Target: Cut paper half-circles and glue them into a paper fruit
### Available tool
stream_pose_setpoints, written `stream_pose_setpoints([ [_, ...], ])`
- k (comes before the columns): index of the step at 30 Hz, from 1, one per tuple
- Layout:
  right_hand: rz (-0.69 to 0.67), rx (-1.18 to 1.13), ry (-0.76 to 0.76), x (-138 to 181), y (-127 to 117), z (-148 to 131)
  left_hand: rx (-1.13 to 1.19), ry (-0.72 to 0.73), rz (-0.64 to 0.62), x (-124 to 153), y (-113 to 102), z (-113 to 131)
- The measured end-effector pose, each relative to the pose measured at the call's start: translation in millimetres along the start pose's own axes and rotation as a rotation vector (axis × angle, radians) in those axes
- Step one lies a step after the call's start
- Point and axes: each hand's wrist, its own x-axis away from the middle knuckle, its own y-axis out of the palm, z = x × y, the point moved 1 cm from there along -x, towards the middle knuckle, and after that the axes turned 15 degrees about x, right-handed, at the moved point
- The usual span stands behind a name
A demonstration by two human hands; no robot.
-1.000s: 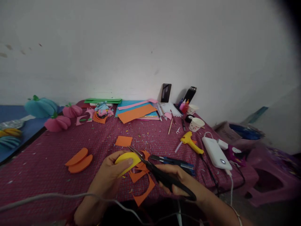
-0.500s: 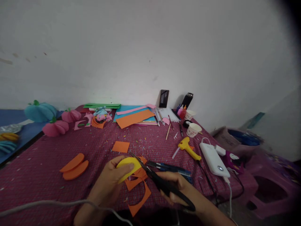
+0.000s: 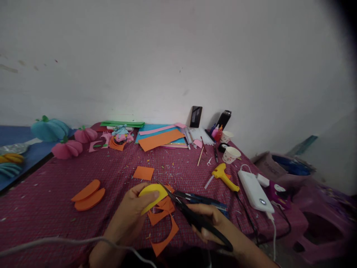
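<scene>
My left hand pinches a rounded piece of yellow paper between thumb and fingers. In my right hand are black-handled scissors, fingers wrapped round the handles. The blades point up and left, lying close against the paper's right edge; whether they touch it I cannot tell. Under both hands lie curved orange paper offcuts. Beyond them is a small orange paper rectangle. To the left rest orange half-oval cutouts. A blue utility knife sits partly behind my right hand.
A yellow glue gun and white power bank lie to the right, near paper cups. Paper pumpkins stand at the left. Coloured sheets and a phone are at the back. A pale cable crosses the front.
The view has shifted slightly. Both hands keep nearly the same pose, with the yellow paper and the scissors still held close together.
</scene>
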Motion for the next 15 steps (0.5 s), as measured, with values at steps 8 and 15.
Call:
stream_pose_setpoints([
  [8, -0.079, -0.102, 0.079, 1.4, 2.9, 3.9, -0.004, 0.005, -0.017, -0.8, -3.9, 1.0],
  [15, 0.0, -0.133, 0.091, 2.5, 10.7, -13.7, -0.018, 0.097, 0.018, 1.5, -1.0, -2.7],
])
